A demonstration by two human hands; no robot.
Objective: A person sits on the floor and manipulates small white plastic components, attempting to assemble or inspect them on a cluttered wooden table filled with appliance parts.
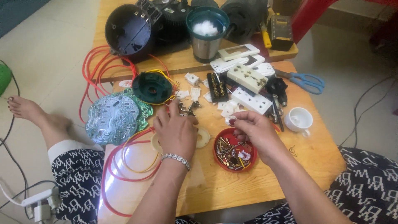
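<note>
While pinched, tiny part (233, 121) orientation unclear

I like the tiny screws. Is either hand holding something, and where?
The right hand pinches something tiny at its fingertips above the red dish of screws; what it is cannot be told. The left hand rests on small metal parts, its hold hidden.

Head-worn, looking steeply down from close above onto the low wooden table (232, 182); far edge toward frame top.
</note>
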